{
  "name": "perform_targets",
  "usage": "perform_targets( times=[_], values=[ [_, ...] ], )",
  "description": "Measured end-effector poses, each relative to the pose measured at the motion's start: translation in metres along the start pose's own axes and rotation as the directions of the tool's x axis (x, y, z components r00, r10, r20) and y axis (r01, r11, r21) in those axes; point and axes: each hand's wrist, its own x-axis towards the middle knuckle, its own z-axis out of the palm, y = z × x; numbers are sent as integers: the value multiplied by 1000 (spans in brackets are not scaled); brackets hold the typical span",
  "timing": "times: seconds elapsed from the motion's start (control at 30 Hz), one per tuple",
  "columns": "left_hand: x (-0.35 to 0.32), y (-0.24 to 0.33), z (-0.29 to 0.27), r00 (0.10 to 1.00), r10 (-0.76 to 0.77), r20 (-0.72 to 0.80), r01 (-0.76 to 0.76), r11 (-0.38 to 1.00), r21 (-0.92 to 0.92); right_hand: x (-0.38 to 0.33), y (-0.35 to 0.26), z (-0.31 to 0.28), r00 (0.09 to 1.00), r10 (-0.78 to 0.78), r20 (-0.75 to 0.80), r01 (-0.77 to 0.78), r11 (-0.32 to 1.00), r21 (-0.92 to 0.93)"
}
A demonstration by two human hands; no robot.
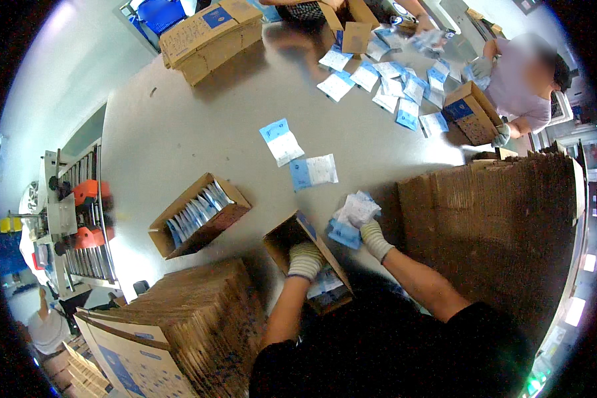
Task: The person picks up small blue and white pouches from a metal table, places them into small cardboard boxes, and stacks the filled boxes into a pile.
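Step in hand: loading pouches into a carton, judging by the hands.
Open carton (328, 260): tilted on the counter (199, 132) right before the person; blue-and-white pouches (326, 284) lie in its near end.
Left hand (305, 261): knit-gloved, reaching inside the open carton; fingers hidden, so cannot tell whether they grasp anything.
Right hand (376, 241): knit-gloved, fingers appear to grip the near edge of a pouch bunch (357, 211), just right of the carton.
Next move: seems to call for lifting that bunch over the rim and seating it, left hand making room.
Filled carton (212, 232): to the left, pouches standing in a row.
Loose pouches: two on the counter beyond, one upper (282, 142), one lower (314, 171), touching or nearly so.
Labels: pouches have blue panels and fine print, too small to read; flattened-carton stack (142, 371), lower left, shows blue printed panels.
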Motion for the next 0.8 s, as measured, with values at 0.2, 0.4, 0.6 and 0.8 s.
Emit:
perform_targets(
  times=[0.2, 0.4, 0.6, 0.8],
  values=[
    [0, -3, -1, 999, 30, -27, -30, 999, -23, -19, 9, -58, 900, -390, 194, 425, 687, -590],
    [-2, 1, -6, 997, 50, -52, -50, 999, 9, 26, 24, -51, 860, -449, 243, 499, 639, -585],
    [2, -8, 8, 998, 24, -52, -24, 1000, 3, 13, -14, -54, 922, -377, 88, 351, 718, -601],
    [10, -8, 18, 986, 69, -150, -63, 997, 45, 53, -17, -36, 909, -388, -153, 245, 794, -556]
  ],
)
